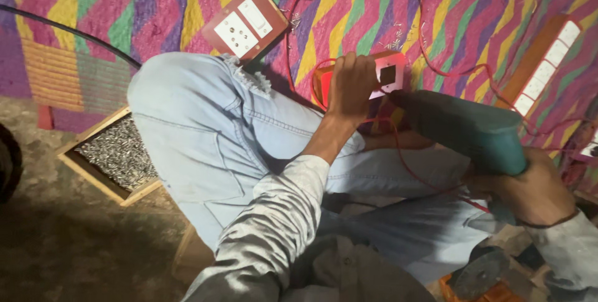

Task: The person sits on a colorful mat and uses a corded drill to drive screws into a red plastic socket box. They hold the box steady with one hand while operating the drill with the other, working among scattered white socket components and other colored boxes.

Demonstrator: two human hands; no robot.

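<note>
My left hand grips a small orange and white switch box that rests on my leg, fingers curled over its top edge. My right hand holds a dark teal power drill by its handle, and the drill's nose points at the box's face. Thin red wires trail from the box across my lap. My knees in light blue jeans fill the middle of the view.
A wooden tray of small metal screws sits on the floor at the left. On the striped mat lie a maroon switch board, a long orange board with white sockets and loose screws. A black cable crosses the upper left.
</note>
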